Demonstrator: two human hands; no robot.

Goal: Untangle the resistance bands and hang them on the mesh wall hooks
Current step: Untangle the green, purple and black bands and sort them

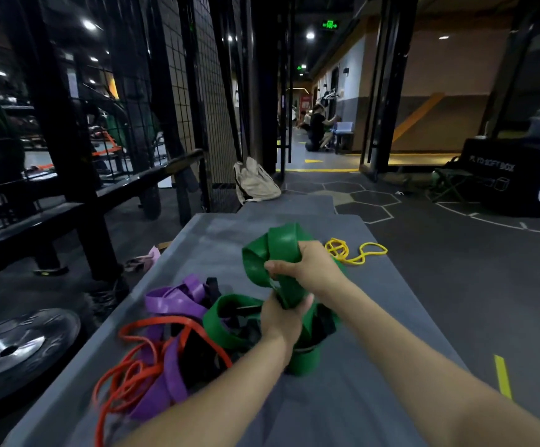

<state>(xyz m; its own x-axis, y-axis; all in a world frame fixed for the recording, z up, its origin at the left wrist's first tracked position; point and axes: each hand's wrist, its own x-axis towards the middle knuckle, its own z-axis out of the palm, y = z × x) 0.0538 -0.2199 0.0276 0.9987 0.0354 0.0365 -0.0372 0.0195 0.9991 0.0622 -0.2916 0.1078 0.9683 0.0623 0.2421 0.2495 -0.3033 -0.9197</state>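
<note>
Both hands [307,269] grip wide, glossy green band [281,245].

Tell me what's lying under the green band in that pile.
Black straps show through the green band loops, and purple band runs beside and beneath. The left hand and right hand cover the middle, so the tangle there is hidden.

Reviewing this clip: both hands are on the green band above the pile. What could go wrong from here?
1. The green band, gripped by the left hand and right hand, still loops down into the pile; lifting may drag the purple band and orange band along.
2. Dragged bands could slide off the grey mat onto the floor.
3. Pulling hard may tighten the tangle rather than free it.
</note>
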